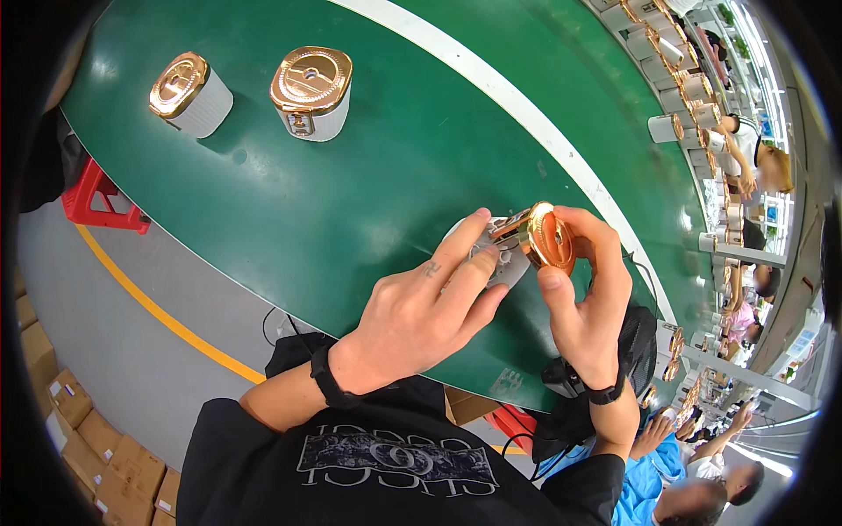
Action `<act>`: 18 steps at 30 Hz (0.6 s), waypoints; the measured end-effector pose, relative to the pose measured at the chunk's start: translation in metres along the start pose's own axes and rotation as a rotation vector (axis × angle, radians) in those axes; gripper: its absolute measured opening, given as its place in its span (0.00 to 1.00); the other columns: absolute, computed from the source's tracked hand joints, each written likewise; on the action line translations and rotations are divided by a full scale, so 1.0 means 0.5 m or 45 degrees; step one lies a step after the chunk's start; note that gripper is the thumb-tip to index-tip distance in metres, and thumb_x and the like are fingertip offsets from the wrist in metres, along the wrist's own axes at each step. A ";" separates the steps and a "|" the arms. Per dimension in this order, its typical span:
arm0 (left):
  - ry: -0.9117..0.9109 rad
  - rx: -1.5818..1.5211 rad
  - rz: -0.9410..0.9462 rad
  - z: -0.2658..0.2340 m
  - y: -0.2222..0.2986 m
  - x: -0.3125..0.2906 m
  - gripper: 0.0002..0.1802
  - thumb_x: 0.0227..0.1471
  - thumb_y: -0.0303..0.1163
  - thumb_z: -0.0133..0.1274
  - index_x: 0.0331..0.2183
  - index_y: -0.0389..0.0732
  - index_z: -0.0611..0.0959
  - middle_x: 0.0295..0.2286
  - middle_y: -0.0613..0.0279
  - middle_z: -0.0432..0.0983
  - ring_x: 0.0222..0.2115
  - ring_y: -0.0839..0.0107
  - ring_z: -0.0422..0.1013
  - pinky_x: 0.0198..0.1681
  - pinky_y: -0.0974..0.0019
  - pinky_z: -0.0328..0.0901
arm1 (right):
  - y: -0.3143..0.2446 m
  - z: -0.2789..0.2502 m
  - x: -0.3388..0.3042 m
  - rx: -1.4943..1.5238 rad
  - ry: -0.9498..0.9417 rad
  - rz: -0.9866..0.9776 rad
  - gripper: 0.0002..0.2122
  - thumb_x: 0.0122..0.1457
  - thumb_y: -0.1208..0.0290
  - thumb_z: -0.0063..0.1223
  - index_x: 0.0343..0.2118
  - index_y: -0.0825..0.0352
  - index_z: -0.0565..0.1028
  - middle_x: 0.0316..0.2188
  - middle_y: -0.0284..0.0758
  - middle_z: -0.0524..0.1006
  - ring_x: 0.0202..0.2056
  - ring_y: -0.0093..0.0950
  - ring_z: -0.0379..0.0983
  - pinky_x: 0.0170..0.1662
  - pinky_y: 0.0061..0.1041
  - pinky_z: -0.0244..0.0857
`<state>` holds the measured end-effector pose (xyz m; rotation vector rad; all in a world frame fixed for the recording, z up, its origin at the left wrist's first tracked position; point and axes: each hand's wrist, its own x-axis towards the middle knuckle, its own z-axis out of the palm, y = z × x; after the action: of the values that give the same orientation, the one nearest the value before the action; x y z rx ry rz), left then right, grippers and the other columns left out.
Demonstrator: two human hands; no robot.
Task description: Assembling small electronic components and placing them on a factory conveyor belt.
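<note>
Right hand (589, 307): clamping thumb and fingers on the rim of the gold lid (560, 238), wearing a black wristband (605, 394).
Left hand (417, 309): touching the clasp side with extended, parted fingers, wearing a black watch (328, 379); whether also gripping, impossible to tell.
Held container: tilting over the green table (272, 210) between both hands, turning the gold lid toward the right palm and the pale body (511, 270) toward the left fingers; being partly covered by those fingers; whether touching the table, impossible to tell.
Black mesh item (638, 346): lying just beside the right wrist, crowding that side.
Person in blue (647, 491): appearing at lower right, being partly hidden.
Upright container with clasp (311, 94): standing well apart from the hands, showing a gold top and white ribbed sides.
Leftmost container (191, 95): standing near that one, showing the same colours.
Red stool (101, 197): standing beyond the table's left edge.
Cardboard boxes (123, 469): piling up on the floor at lower left.
White strip (526, 114): curving along the table's far side.
Row of containers (693, 88): lining the distant right side.
</note>
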<state>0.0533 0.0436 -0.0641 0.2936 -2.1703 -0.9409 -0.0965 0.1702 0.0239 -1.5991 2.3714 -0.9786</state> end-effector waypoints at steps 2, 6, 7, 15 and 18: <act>0.009 0.009 0.002 0.002 0.000 0.000 0.20 0.51 0.29 0.67 0.45 0.35 0.80 0.55 0.43 0.77 0.28 0.65 0.83 0.23 0.70 0.74 | -0.002 -0.001 0.000 0.006 -0.026 0.069 0.27 0.54 0.70 0.72 0.55 0.70 0.74 0.47 0.46 0.80 0.44 0.40 0.79 0.46 0.31 0.74; -0.030 0.024 -0.027 -0.002 0.000 -0.003 0.21 0.51 0.30 0.68 0.46 0.35 0.80 0.55 0.43 0.77 0.28 0.64 0.83 0.24 0.70 0.74 | -0.006 0.018 0.003 -0.154 0.050 -0.232 0.26 0.57 0.69 0.70 0.56 0.70 0.73 0.49 0.48 0.79 0.46 0.41 0.79 0.50 0.31 0.74; -0.031 0.022 -0.028 -0.001 0.000 -0.003 0.21 0.51 0.30 0.68 0.46 0.35 0.80 0.55 0.43 0.77 0.28 0.64 0.83 0.24 0.70 0.74 | -0.003 0.019 0.001 -0.155 0.049 -0.231 0.26 0.57 0.69 0.70 0.56 0.70 0.73 0.49 0.48 0.79 0.46 0.41 0.79 0.50 0.31 0.74; -0.009 0.030 0.016 0.010 -0.005 -0.005 0.22 0.51 0.31 0.68 0.46 0.34 0.80 0.55 0.42 0.76 0.28 0.63 0.83 0.24 0.69 0.75 | 0.029 0.045 -0.017 0.291 0.197 0.002 0.25 0.63 0.61 0.67 0.56 0.70 0.72 0.53 0.48 0.78 0.50 0.39 0.78 0.53 0.33 0.73; -0.008 0.026 0.022 0.008 -0.006 -0.004 0.23 0.51 0.31 0.69 0.46 0.34 0.80 0.56 0.42 0.76 0.28 0.63 0.83 0.24 0.69 0.75 | 0.037 0.045 -0.015 0.216 0.206 -0.127 0.25 0.65 0.58 0.64 0.56 0.70 0.72 0.53 0.49 0.77 0.51 0.40 0.78 0.55 0.33 0.72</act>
<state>0.0518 0.0446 -0.0691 0.2816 -2.1858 -0.9121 -0.0982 0.1710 -0.0062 -1.6451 2.2525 -1.3376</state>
